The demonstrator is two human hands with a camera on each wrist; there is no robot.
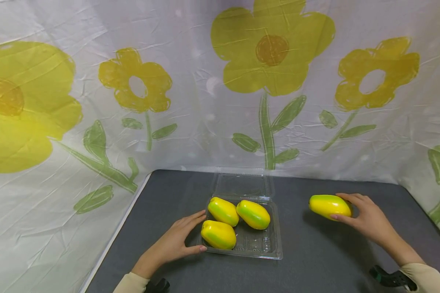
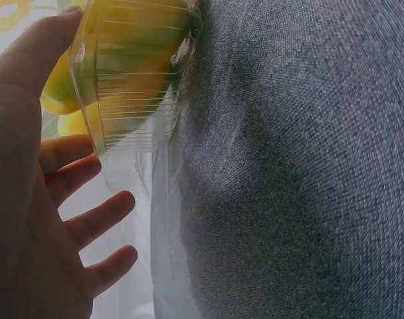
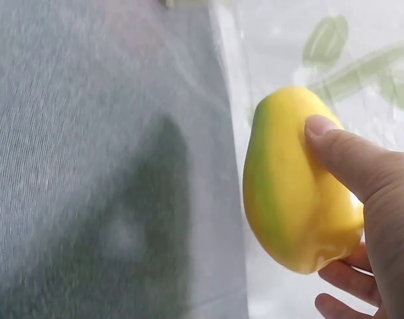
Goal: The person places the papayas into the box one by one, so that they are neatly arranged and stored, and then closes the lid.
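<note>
A yellow papaya (image 1: 329,206) with a green streak is held above the dark table at the right. My right hand (image 1: 368,217) grips one end of it, the thumb (image 3: 345,149) lying along its side in the right wrist view. A clear plastic clamshell box (image 1: 258,246) stands mid-table with its lid (image 1: 243,185) laid back. Three similar papayas lie inside: one back left (image 1: 223,211), one back right (image 1: 254,215), one front left (image 1: 218,235). Beside the box's left wall, my left hand (image 1: 174,240) touches its edge with thumb and forefinger, the other fingers spread.
The dark grey tabletop (image 1: 300,260) carries the box and spreads to both sides of it. Behind it hangs a white cloth (image 1: 190,134) printed with yellow flowers. A black wrist strap (image 1: 392,278) is on the right arm.
</note>
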